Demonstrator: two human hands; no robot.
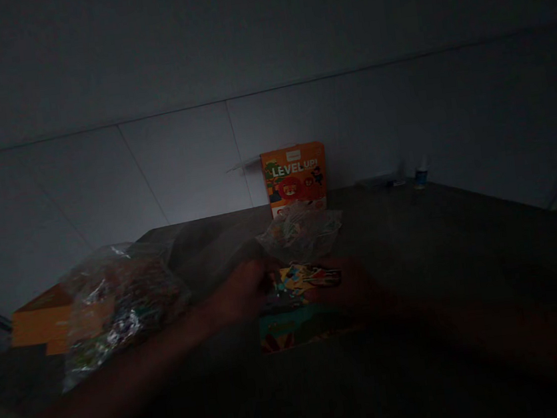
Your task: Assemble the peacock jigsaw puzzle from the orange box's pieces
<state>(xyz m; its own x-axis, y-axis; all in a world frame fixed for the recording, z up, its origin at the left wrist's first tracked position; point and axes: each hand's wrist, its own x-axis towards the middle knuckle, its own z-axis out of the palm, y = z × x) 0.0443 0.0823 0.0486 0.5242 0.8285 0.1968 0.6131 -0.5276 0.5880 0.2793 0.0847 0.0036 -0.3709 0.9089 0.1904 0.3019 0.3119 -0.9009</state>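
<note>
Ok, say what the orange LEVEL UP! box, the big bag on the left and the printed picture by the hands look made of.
Orange box: likely printed cardboard, flat faces, straight edges.
Big bag: apparently clear plastic, glossy, crinkled, glinting.
Printed picture: perhaps card, lying flat; darkness hides its finish.

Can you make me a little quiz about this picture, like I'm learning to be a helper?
1. What big words are on the orange box?
2. True or false: a crumpled clear plastic bag is in front of that box.
3. What shows between the left hand and the right hand?
A) a cup
B) colorful printed pieces
C) a shoe

Key: 1. LEVEL UP! 2. True. 3. B.
</note>
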